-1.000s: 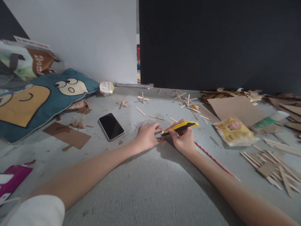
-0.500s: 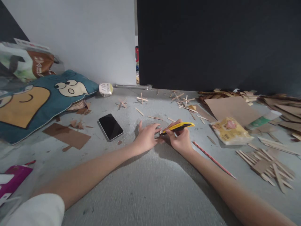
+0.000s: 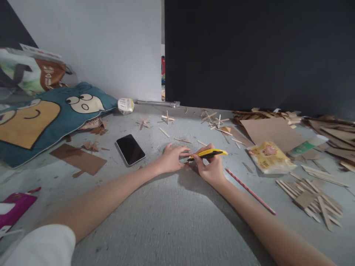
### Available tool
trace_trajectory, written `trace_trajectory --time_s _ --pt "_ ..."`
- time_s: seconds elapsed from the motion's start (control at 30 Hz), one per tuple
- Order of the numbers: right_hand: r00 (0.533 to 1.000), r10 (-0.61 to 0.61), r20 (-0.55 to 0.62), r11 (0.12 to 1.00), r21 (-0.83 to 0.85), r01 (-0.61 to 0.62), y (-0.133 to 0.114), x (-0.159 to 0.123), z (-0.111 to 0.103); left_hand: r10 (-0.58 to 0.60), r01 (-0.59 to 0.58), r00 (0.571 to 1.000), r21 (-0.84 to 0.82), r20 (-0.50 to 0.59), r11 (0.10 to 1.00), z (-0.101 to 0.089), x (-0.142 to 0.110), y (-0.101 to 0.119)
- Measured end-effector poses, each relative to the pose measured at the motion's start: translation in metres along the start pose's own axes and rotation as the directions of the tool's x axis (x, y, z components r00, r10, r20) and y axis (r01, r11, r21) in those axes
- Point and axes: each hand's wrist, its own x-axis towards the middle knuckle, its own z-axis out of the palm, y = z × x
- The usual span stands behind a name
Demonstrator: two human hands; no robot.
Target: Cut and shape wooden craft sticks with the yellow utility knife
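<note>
My right hand (image 3: 211, 168) is closed around a yellow and black utility knife (image 3: 213, 152), its blade end pointing left and down toward the tabletop. Opposite it, my left hand (image 3: 172, 159) rests on the table with curved fingers pressed down close to the blade tip. Whatever small piece lies under those fingertips is too hidden to make out. A red pencil (image 3: 249, 190) lies just right of my right forearm. Left of my left hand is a black-screened phone (image 3: 130, 149).
Small crossed-stick pieces (image 3: 167, 117) stand at the back. To the right are a yellow packet (image 3: 270, 157), a green and white tube (image 3: 307, 146), a pile of wooden sticks (image 3: 313, 201) and cardboard (image 3: 273, 131). A teal cushion (image 3: 63, 114) and a brown cardboard piece (image 3: 79, 159) lie left.
The knife's handle end has dropped lower and its blade end has shifted slightly down. Both hands stay in nearly the same place; the whole view has shifted a little.
</note>
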Motion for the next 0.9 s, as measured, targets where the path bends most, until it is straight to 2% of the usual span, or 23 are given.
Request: trace_trajectory --time_s 0.17,0.4,0.6,0.73,0.83,0.9 --pt "1.0 0.03 -0.008 0.999 0.023 -0.029 -0.004 -0.001 -0.004 -0.011 0.011 1.0 -0.011 -0.024 1.0 0.0 0.001 -0.001" --pt "0.992 0.102 0.073 0.989 0.1 -0.109 -0.009 0.006 -0.013 0.003 -0.004 1.0 -0.051 -0.021 0.999 0.001 0.0 -0.005" --pt "0.99 0.133 0.048 0.937 0.32 -0.142 -0.014 0.018 -0.01 0.014 -0.015 0.999 -0.061 -0.029 0.998 0.001 0.002 -0.006" --pt "0.954 0.194 0.227 0.809 0.513 -0.287 -0.018 0.034 -0.007 0.048 -0.048 0.999 -0.029 -0.013 0.998 0.0 0.0 -0.004" --pt "0.925 0.159 0.346 0.749 0.568 -0.341 -0.022 0.047 -0.006 0.068 -0.068 0.998 0.049 -0.01 0.997 -0.001 -0.001 -0.002" --pt "0.91 0.124 0.395 0.737 0.577 -0.351 -0.024 0.053 -0.004 0.067 -0.067 0.998 0.037 -0.011 0.997 -0.002 -0.001 -0.001"
